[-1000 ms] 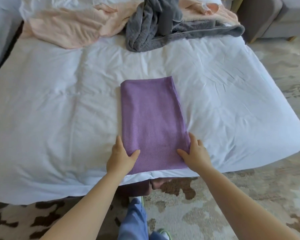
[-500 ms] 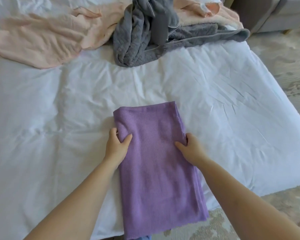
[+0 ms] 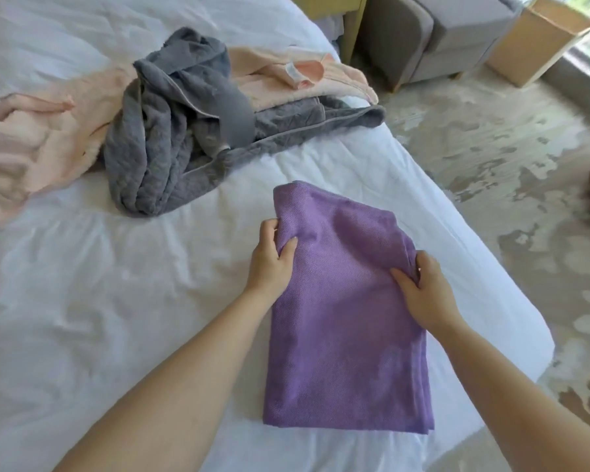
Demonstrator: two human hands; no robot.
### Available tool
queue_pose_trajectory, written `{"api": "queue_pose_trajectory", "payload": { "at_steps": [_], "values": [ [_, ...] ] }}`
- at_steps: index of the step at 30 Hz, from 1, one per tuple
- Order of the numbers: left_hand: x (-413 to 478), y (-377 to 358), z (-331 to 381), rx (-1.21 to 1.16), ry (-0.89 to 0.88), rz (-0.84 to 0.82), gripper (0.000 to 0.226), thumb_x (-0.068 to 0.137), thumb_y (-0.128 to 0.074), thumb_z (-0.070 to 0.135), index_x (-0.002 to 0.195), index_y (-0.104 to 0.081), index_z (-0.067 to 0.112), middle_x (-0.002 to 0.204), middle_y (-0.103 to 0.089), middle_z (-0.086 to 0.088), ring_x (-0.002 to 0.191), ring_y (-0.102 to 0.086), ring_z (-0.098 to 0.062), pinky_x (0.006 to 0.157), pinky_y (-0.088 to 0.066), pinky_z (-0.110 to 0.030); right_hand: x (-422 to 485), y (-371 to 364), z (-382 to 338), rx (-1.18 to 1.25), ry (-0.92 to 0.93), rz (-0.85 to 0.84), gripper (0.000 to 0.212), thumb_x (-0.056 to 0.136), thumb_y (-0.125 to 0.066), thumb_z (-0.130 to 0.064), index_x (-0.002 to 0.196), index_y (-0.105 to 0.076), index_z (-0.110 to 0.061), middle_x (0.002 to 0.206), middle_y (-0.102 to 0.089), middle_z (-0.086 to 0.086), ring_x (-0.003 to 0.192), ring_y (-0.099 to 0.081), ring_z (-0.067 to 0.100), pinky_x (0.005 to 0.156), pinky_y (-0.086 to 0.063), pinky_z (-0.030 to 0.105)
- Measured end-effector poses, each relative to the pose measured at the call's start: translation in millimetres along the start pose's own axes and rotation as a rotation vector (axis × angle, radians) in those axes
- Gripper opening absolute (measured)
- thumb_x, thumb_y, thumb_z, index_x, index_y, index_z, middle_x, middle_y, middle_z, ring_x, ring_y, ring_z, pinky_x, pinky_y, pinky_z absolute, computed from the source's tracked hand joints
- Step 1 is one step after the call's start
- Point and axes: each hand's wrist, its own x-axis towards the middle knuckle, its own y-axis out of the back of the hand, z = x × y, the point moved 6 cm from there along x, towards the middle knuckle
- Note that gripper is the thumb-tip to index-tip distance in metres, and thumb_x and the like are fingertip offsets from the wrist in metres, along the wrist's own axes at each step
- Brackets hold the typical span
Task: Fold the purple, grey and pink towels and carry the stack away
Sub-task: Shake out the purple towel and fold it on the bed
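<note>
Both hands, left hand (image 3: 272,258) and right hand (image 3: 423,287), pinch the purple towel (image 3: 348,335); keep the edges beyond the fingertips aligned while folding.

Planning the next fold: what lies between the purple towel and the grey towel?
Only bare white sheet, in the head view, between purple towel and grey towel.

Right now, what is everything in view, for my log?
purple folded towel: one, purple, near bed edge, between both hands
grey quilted towel: one, grey, crumpled, far on bed
pink fluffy towel: one, pink, unfolded, partly under the grey
white bed sheet: one, white, under towels
grey upholstered seat: one, grey, floor, top right
brown cardboard box: one, brown, beside the seat
left hand: one, fingers grip purple towel's left edge
right hand: one, fingers grip its right edge
</note>
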Motion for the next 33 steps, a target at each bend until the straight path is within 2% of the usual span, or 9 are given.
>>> {"api": "queue_pose_trajectory", "payload": {
  "at_steps": [4, 7, 10, 12, 15, 18, 22, 26, 33],
  "values": [
    [52, -66, 14, -0.046, 0.044, 0.077, 0.025, 0.093, -0.054, 0.019, 0.115, -0.043, 0.012, 0.089, -0.053, 0.01, 0.079, -0.052, -0.017, 0.067, -0.037, -0.019, 92, 38, 32, -0.057, 0.057, 0.01, 0.034, 0.087, -0.064, -0.026, 0.074, -0.034, -0.016, 0.074, -0.042, 0.002, 0.066, -0.042, 0.025, 0.059, -0.026, 0.034],
    [83, -98, 0, -0.091, 0.151, 0.198, 0.022, 0.093, -0.054, 0.019, 0.111, -0.044, 0.011, 0.085, -0.052, 0.013, 0.08, -0.052, -0.018, 0.067, -0.036, -0.021, 166, 39, 45, -0.101, 0.095, -0.084, 0.033, 0.086, -0.064, -0.032, 0.072, -0.038, -0.017, 0.073, -0.043, -0.001, 0.067, -0.043, 0.024, 0.058, -0.024, 0.031],
    [89, -114, -33, -0.06, 0.339, 0.28, 0.027, 0.094, -0.053, 0.022, 0.115, -0.045, 0.007, 0.096, -0.058, -0.003, 0.09, -0.055, -0.024, 0.071, -0.036, -0.022, 199, 9, 79, -0.09, 0.003, -0.278, 0.029, 0.088, -0.06, -0.041, 0.103, -0.055, -0.016, 0.1, -0.051, 0.004, 0.085, -0.05, 0.019, 0.073, -0.035, 0.025],
    [77, -119, -48, -0.051, 0.39, 0.298, 0.034, 0.093, -0.056, 0.026, 0.119, -0.046, 0.005, 0.103, -0.061, -0.008, 0.096, -0.057, -0.023, 0.073, -0.038, -0.018, 193, -1, 101, -0.04, -0.037, -0.305, 0.038, 0.088, -0.058, -0.046, 0.112, -0.054, -0.017, 0.105, -0.052, 0.003, 0.089, -0.053, 0.018, 0.08, -0.041, 0.028],
    [42, -125, -51, -0.007, 0.403, 0.254, 0.037, 0.09, -0.061, 0.033, 0.117, -0.049, 0.012, 0.104, -0.063, 0.0, 0.095, -0.059, -0.016, 0.072, -0.04, -0.013, 161, 5, 123, 0.063, -0.066, -0.23, 0.045, 0.087, -0.059, -0.046, 0.12, -0.055, -0.017, 0.106, -0.057, 0.0, 0.093, -0.056, 0.015, 0.081, -0.041, 0.027],
    [-3, -137, -45, 0.093, 0.441, 0.201, 0.044, 0.089, -0.061, 0.039, 0.123, -0.049, 0.013, 0.113, -0.062, -0.001, 0.102, -0.06, -0.018, 0.081, -0.042, -0.023, 120, 14, 135, 0.028, -0.033, -0.203, 0.049, 0.086, -0.06, -0.045, 0.125, -0.051, -0.016, 0.115, -0.055, 0.001, 0.098, -0.055, 0.018, 0.084, -0.046, 0.032],
    [-55, -153, -27, 0.297, 0.521, 0.209, 0.066, 0.09, -0.053, 0.049, 0.142, -0.031, 0.014, 0.13, -0.056, -0.006, 0.114, -0.056, -0.027, 0.088, -0.046, -0.031, 73, 18, 144, -0.019, -0.03, -0.249, 0.057, 0.09, -0.056, -0.041, 0.138, -0.035, -0.018, 0.132, -0.047, 0.002, 0.113, -0.051, 0.022, 0.085, -0.042, 0.034],
    [-93, -167, -3, 0.532, 0.53, 0.215, 0.069, 0.092, -0.048, 0.049, 0.148, -0.021, 0.018, 0.141, -0.05, -0.007, 0.117, -0.056, -0.03, 0.086, -0.047, -0.038, 60, 30, 153, 0.052, -0.042, -0.333, 0.053, 0.095, -0.049, -0.033, 0.142, -0.028, -0.022, 0.143, -0.041, 0.003, 0.122, -0.048, 0.025, 0.089, -0.04, 0.036],
    [-158, -194, 16, 0.619, 0.499, 0.17, 0.073, 0.094, -0.041, 0.051, 0.152, -0.004, 0.026, 0.146, -0.039, -0.004, 0.105, -0.061, -0.028, 0.066, -0.05, -0.035, 35, 59, 180, -0.073, 0.005, -0.394, 0.049, 0.095, -0.049, -0.034, 0.14, -0.03, -0.023, 0.138, -0.042, 0.006, 0.109, -0.054, 0.026, 0.078, -0.044, 0.036]
  ]
}}
